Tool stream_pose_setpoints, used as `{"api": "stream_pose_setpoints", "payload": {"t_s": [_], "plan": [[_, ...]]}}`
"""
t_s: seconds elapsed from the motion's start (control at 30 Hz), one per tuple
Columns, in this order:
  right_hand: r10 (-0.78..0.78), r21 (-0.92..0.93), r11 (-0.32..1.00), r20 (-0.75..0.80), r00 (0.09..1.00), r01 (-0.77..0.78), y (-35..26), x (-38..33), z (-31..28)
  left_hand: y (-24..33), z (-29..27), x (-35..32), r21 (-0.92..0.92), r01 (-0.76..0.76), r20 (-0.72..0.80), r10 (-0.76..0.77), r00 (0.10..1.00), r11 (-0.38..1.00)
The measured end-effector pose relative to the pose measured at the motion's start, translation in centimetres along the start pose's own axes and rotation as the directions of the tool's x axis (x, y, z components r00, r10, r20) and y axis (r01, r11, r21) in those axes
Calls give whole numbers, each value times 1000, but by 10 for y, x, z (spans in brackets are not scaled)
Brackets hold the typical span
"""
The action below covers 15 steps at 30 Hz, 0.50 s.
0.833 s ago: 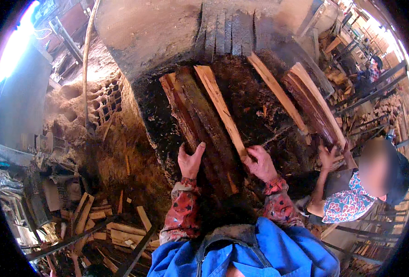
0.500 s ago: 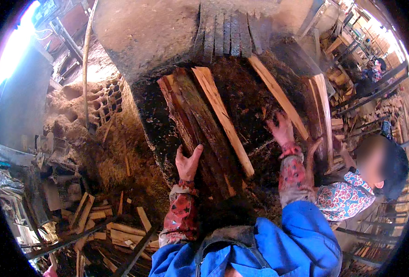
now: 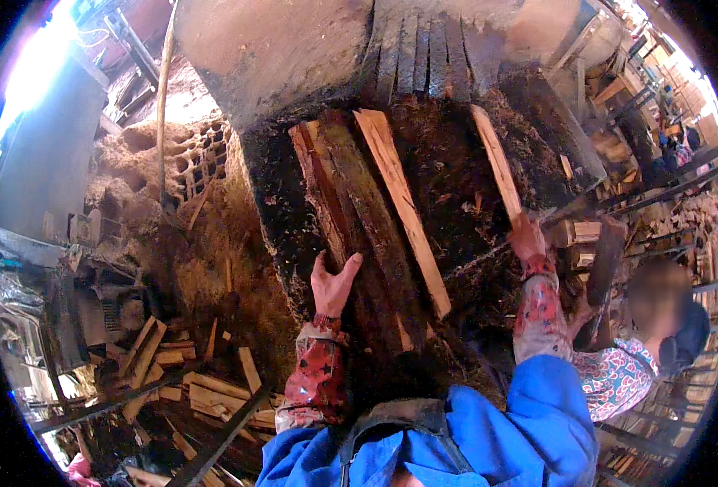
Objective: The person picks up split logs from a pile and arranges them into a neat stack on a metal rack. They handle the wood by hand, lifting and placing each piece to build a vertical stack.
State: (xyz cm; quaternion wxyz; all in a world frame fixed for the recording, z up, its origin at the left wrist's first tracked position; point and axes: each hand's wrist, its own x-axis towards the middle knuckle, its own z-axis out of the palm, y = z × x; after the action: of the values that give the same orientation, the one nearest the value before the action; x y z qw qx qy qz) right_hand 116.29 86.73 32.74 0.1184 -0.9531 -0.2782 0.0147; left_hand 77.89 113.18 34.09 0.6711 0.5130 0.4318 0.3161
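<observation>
Dark bark-covered wood slabs (image 3: 357,215) lie side by side on a blackened, dirt-strewn surface. At their near left edge rests my left hand (image 3: 333,284), thumb spread away from the fingers. A pale split strip of wood (image 3: 404,211) lies just right of the slabs, with neither hand on it. Farther right, my right hand (image 3: 528,238) is closed around the near end of another pale wood strip (image 3: 497,158), whose far end points away from me. The fingertips of the right hand are partly hidden.
At the right a co-worker (image 3: 619,373) in a patterned sleeve holds a dark wood slab (image 3: 606,260). Split wood pieces (image 3: 221,399) lie lower left near a dark metal bar (image 3: 225,438). A thin pole (image 3: 164,105) stands beside the crumbling earthen wall (image 3: 201,162).
My right hand has moved to the near end of the right strip and closed on it; the strip has turned. The co-worker's slab has left the surface's right edge. My left hand stays put.
</observation>
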Motion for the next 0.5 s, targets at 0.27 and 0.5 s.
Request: {"api": "stream_pose_setpoints", "payload": {"t_s": [0.27,0.5], "plan": [[-17,356,934,-50,999,34,-59,-115,-30,-3,0,5,37,-28,11,27,1000,999],[-184,949,276,209,961,-154,-140,-111,-63,-8,-3,8,66,-72,20,71,997,995]]}}
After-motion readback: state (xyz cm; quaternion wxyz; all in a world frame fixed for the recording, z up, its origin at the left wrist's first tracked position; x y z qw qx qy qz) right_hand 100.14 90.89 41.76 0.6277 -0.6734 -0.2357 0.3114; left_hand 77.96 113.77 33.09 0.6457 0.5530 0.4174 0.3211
